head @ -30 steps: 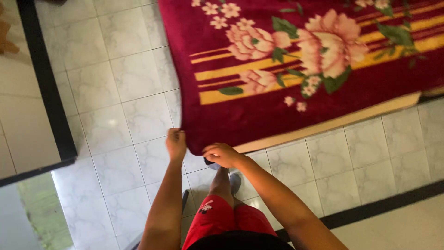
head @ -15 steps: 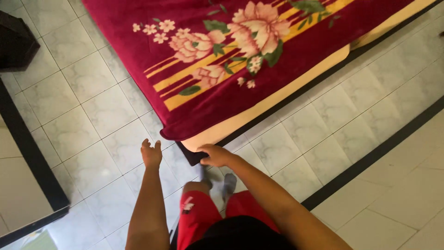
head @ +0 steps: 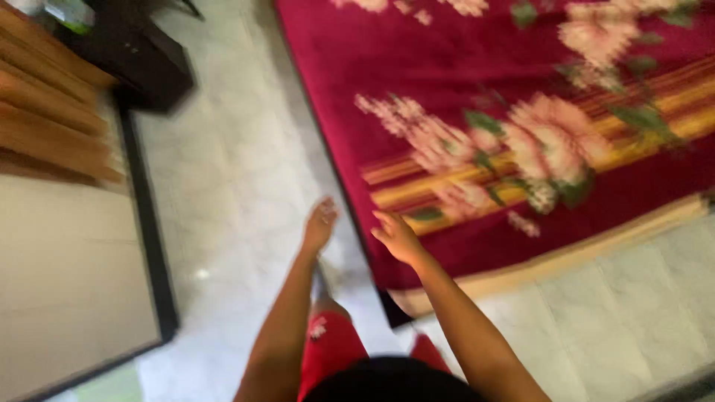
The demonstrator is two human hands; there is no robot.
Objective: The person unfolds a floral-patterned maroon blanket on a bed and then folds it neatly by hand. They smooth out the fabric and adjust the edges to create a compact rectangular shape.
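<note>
1. Two bare hands reach forward over the pale tiled floor (head: 238, 186), both empty. The left hand (head: 320, 223) hangs over bare tile just beside the rug's left edge, its fingers loose and slightly curled, gripping nothing. The right hand (head: 398, 237) sits flat and spread over the near left part of the large deep-red woven rug with pink flowers and yellow stripes (head: 521, 126); blur hides whether the palm touches the pile or floats just above it.
2. Below the hands, the person's red shorts (head: 328, 350) and one foot show, standing close to the rug's near corner.
3. The rug lies flat on the floor, running away up and to the right out of frame. Its near edge carries a tan border strip (head: 566, 257), and the near left corner shows a dark underside.
4. Judged by its spread, the rug looks soft, limp and fairly heavy. It would sag and fold rather than lift stiffly. The near corner and tan border look like the best places to pinch.
5. Farther left stand a dark-framed panel (head: 74, 268), wooden slats (head: 45, 112) and a black box-like object (head: 141, 63).
</note>
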